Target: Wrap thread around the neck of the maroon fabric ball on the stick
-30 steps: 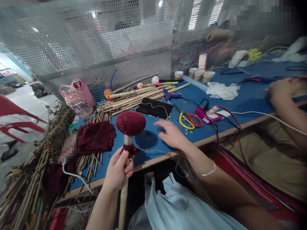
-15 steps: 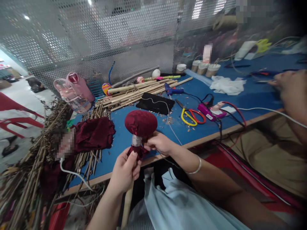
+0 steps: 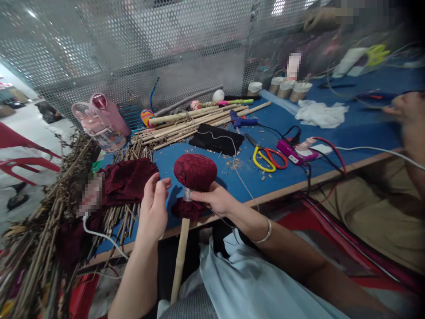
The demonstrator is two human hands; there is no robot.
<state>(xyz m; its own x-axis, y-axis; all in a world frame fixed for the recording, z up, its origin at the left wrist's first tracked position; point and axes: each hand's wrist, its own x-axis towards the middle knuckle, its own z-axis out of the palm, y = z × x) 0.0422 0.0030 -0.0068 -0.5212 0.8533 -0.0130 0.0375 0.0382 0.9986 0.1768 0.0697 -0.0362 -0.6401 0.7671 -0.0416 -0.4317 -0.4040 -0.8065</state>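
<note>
A stick with a round head wrapped in dark red cloth [image 3: 195,170] stands upright at the table's front edge. Silvery wire or tape circles the cloth's neck, and below it the cloth flares out over the pale wooden stick [image 3: 181,261]. My right hand [image 3: 214,198] grips the bound neck, thumb across the front. To the left of the head, my left hand [image 3: 154,206] is raised with its fingers apart and nothing in it. Behind that hand, more dark red cloth [image 3: 129,180] lies on thin twigs.
Scissors [image 3: 267,157], a blue glue gun [image 3: 243,120], a black sheet [image 3: 215,139] and pale sticks [image 3: 199,122] lie beyond the hands. A purple power strip [image 3: 295,152] trails cables on the right. Dry stalks [image 3: 43,221] crowd the left. Another person's hand [image 3: 407,106] is at far right.
My left hand has let go below the neck, moved left and opened. My right hand has shifted its grip onto the silvery binding. The lower cloth now hangs flared.
</note>
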